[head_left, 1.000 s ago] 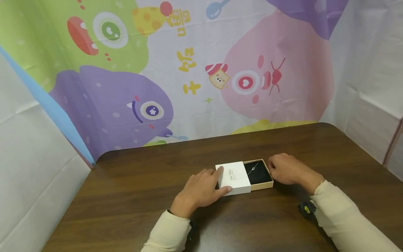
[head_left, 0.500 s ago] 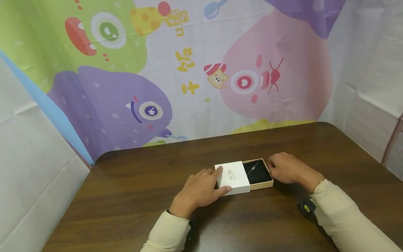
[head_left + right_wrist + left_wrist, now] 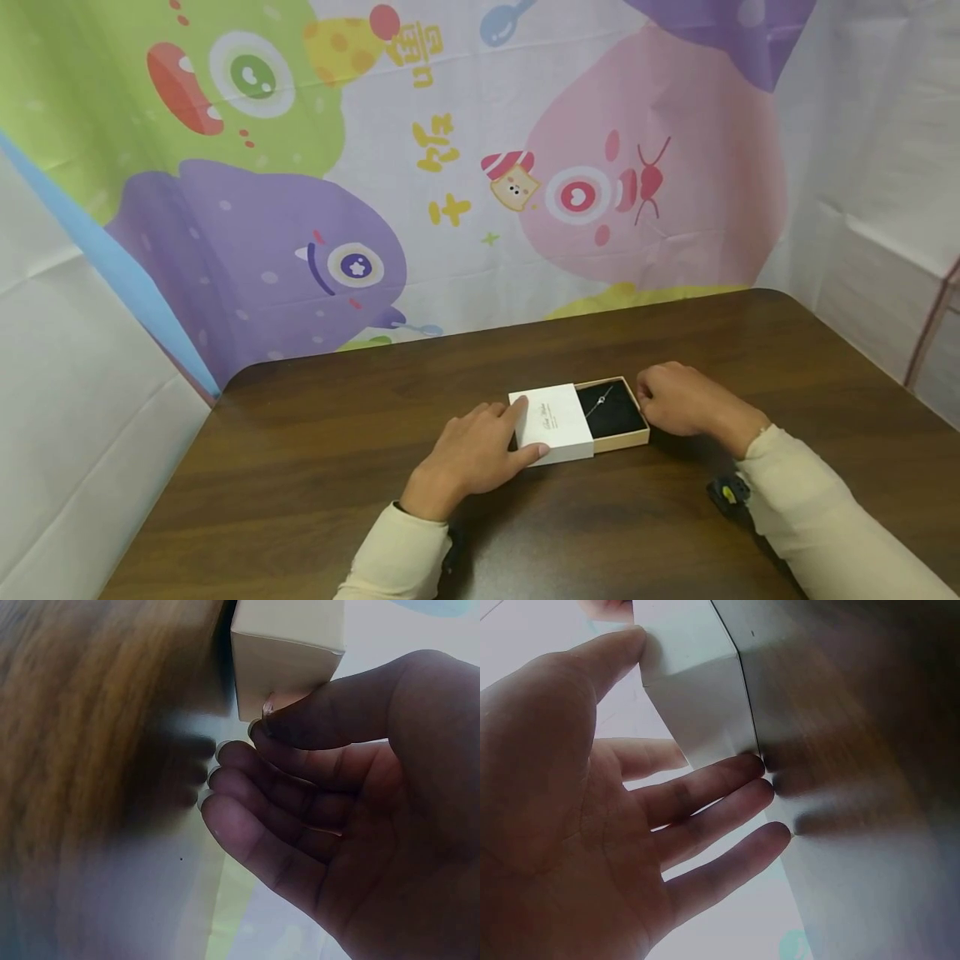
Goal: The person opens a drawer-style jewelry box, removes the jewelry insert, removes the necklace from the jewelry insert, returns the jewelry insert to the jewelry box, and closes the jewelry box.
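Observation:
On the table lies a white cardboard box sleeve (image 3: 553, 423) with small print on top. A tan-edged drawer (image 3: 621, 442) sticks partway out of its right side. Inside, a thin silver chain (image 3: 601, 401) with a small round pendant lies on a black pad (image 3: 618, 421); the sleeve covers the rest. My left hand (image 3: 477, 446) rests against the sleeve's left end, index finger and thumb on it, other fingers extended. At the drawer's outer end my right hand (image 3: 681, 402) pinches a small pull tab (image 3: 268, 705) between thumb and index finger, its other fingers loosely bent.
The dark brown wooden table (image 3: 315, 492) surrounds the box. Behind its back edge hangs a printed cloth (image 3: 457, 275) with cartoon creatures. White sheets stand along the left and right sides.
The head view has shifted slightly, moving the scene a little left in frame. Both hands, the sleeve and the drawer keep nearly the same positions relative to each other.

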Demonstrator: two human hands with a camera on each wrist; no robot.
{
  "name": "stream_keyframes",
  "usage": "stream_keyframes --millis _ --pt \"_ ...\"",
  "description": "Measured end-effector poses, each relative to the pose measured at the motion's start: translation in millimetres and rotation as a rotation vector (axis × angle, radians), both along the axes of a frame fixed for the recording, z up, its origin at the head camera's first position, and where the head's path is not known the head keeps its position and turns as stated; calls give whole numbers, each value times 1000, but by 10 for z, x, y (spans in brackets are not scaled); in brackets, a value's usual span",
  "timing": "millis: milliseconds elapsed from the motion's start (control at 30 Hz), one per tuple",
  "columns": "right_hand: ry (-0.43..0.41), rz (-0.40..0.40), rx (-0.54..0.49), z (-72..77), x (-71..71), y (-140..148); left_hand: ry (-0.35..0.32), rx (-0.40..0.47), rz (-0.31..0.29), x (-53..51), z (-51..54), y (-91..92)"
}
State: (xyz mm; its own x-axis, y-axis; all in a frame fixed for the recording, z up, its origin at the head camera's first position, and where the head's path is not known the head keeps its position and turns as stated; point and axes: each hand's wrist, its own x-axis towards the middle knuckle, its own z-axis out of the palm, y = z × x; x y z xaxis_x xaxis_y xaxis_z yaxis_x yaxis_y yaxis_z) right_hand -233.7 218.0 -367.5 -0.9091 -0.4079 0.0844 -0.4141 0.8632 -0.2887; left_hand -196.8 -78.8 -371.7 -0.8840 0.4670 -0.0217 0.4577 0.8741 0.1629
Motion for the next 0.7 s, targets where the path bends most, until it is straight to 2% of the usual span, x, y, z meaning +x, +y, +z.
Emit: stream_keyframes --millis 700 --pt "-32 -24 1 16 10 -1 7 -1 3 -1 2 0"
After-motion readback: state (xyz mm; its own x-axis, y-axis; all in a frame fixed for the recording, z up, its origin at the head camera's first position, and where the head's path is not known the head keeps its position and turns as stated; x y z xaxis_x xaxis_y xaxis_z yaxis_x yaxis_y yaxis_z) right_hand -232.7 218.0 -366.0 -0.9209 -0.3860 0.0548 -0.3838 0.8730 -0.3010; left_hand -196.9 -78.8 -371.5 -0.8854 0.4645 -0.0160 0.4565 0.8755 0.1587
